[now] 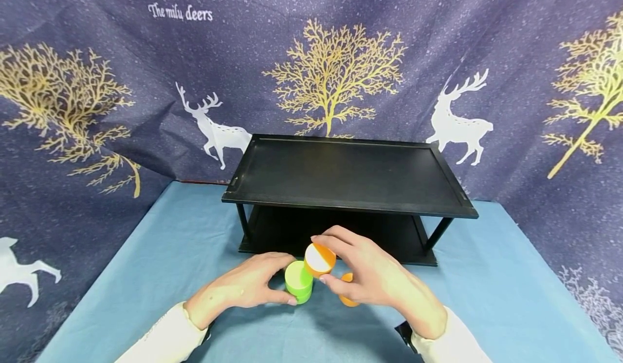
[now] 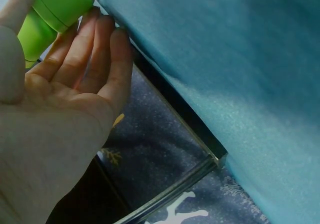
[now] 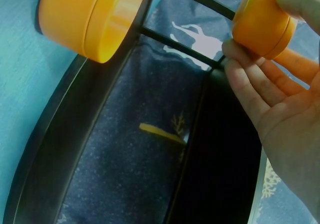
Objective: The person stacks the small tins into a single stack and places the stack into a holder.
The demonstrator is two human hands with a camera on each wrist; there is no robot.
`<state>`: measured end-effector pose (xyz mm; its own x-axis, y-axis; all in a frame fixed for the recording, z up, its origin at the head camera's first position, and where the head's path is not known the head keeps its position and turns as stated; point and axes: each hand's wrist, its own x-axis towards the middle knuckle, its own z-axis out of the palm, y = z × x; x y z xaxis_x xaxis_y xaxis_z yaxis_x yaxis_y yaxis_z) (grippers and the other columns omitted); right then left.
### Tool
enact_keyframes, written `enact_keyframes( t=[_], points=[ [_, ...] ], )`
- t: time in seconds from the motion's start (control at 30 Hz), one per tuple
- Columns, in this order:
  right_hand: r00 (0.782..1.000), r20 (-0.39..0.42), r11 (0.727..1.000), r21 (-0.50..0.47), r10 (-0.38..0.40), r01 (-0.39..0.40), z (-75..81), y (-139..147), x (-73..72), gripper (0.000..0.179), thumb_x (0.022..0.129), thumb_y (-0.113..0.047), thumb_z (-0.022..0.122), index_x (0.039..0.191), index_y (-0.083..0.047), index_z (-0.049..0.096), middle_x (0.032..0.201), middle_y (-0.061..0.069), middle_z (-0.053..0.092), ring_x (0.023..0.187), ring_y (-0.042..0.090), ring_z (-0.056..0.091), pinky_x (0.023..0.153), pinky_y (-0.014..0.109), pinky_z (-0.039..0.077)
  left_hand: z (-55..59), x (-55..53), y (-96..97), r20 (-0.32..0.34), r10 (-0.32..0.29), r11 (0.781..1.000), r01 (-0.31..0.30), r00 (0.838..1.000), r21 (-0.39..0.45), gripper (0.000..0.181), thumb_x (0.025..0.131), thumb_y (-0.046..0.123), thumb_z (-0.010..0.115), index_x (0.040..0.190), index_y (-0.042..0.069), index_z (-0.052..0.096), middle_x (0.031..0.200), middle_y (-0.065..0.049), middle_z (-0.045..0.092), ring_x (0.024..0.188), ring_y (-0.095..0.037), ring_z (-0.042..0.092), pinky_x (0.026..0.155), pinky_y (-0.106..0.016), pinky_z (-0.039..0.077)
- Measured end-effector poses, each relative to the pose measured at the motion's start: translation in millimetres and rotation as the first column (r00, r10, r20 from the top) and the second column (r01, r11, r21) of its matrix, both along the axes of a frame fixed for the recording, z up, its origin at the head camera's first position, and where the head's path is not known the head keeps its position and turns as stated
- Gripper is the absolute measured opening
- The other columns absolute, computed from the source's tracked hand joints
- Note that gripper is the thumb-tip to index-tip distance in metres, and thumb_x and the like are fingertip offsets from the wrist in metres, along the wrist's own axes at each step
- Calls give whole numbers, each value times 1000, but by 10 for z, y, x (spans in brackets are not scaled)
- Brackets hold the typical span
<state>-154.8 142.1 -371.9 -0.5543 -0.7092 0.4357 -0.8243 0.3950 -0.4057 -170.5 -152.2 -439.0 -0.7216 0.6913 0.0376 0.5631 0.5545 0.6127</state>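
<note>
My left hand (image 1: 255, 282) holds a small green round container (image 1: 299, 281), thumb at its near side and fingers at its far side. A seam runs round that container (image 2: 60, 6) in the left wrist view. Between thumb and fingertips, my right hand (image 1: 367, 271) pinches a small orange round container (image 1: 319, 260), tilted, its pale top facing the head camera. It overlaps the green one's upper edge in the head view. Below the right hand, a second orange container (image 1: 348, 299) sits on the blue cloth, partly hidden; it looms large (image 3: 70, 18) in the right wrist view.
A black two-tier shelf (image 1: 350, 176) stands just beyond both hands, its lower board (image 1: 277, 228) close to the cloth. Blue cloth (image 1: 486, 276) covers the table. Behind hangs a dark blue curtain (image 1: 370, 0) with deer and gold trees.
</note>
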Motion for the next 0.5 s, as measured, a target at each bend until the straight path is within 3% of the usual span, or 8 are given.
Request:
enact_keyframes(
  t=[0.17,0.5],
  points=[
    [1000,27,1000,7,3,-3,20,-44,3,57,90,-25,84,141,-11,63,130,-8,62,107,5,61,93,24,58,2,0,-4,9,3,1000,-3,1000,-2,54,86,61,83,130,36,65,117,24,64,107,-6,61,102,-36,54],
    [1000,3,1000,5,25,-25,26,-112,-10,56,91,-23,84,141,-11,62,132,-6,61,108,6,62,95,23,57,20,7,-2,-1,-4,1000,4,1000,1,54,87,60,82,131,34,64,120,23,64,109,-7,61,103,-36,53]
  ],
)
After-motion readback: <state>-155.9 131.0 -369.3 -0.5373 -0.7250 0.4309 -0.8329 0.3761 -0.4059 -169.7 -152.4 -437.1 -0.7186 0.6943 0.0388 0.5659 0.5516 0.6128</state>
